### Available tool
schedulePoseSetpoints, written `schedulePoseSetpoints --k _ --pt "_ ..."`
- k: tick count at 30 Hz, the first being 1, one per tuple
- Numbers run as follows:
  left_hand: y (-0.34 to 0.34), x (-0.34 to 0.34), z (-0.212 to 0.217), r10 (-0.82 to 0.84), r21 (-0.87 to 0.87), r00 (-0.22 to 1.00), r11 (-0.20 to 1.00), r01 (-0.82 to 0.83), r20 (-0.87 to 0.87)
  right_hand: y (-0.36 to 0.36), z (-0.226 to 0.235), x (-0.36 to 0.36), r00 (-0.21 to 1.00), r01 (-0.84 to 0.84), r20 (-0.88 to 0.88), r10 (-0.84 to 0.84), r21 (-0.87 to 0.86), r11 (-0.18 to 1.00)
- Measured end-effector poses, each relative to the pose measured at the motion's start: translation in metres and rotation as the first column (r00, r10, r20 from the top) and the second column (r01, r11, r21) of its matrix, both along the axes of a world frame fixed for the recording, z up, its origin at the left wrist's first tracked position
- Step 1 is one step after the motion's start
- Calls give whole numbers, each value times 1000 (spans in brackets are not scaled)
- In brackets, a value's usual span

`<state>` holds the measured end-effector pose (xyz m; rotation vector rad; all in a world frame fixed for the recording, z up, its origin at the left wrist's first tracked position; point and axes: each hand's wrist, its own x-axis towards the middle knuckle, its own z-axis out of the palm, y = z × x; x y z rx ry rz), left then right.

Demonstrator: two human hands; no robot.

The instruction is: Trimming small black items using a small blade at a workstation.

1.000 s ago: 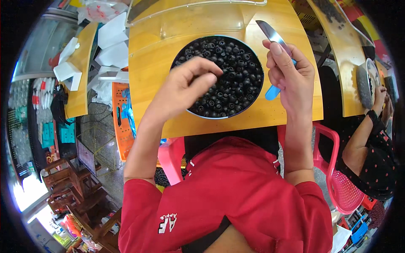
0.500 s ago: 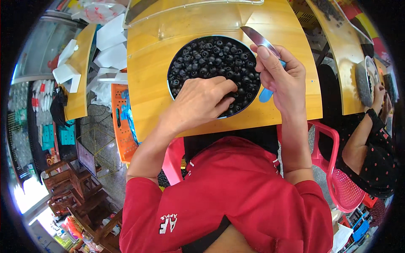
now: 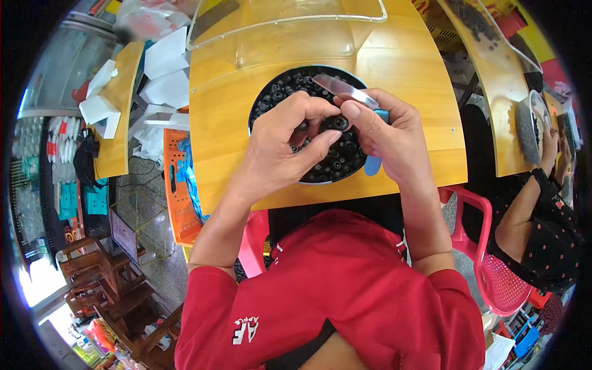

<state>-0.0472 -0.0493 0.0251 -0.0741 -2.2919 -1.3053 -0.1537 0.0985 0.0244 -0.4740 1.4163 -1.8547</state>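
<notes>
A round bowl (image 3: 266, 98) full of small black round fruits stands on a yellow wooden table (image 3: 407, 68). My left hand (image 3: 283, 145) hovers over the bowl and pinches one black fruit (image 3: 339, 123) between thumb and fingers. My right hand (image 3: 391, 132) grips a small knife (image 3: 342, 89) with a blue handle; the blade points up and left, right beside the held fruit. Both hands meet above the bowl's right half. My red sleeves come up from below.
A clear plastic guard (image 3: 290, 24) stands behind the bowl. To the right, another person (image 3: 542, 203) in a dotted dark top works at a neighbouring yellow table with a bowl (image 3: 530, 123). Pink plastic chairs (image 3: 493, 271), an orange crate (image 3: 185, 185) and white foam boxes (image 3: 160, 68) surround the table.
My left hand has lifted one fruit out of the bowl and brought it to the knife. My right hand with the knife has shifted left toward it.
</notes>
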Motion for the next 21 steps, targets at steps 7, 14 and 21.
schedulePoseSetpoints --k 7,14,21 --pt "3 0 1 71 -63 997 995 -71 -9 -8 3 4 1000 21 -4 -21 1 1000" --pt "3 -3 1 104 -113 992 987 -112 -75 -10 3 4 995 100 21 -99 -17 995" --pt "8 -4 -15 35 0 991 999 -35 -127 -9 4 8 993 91 -77 -93 -27 995"
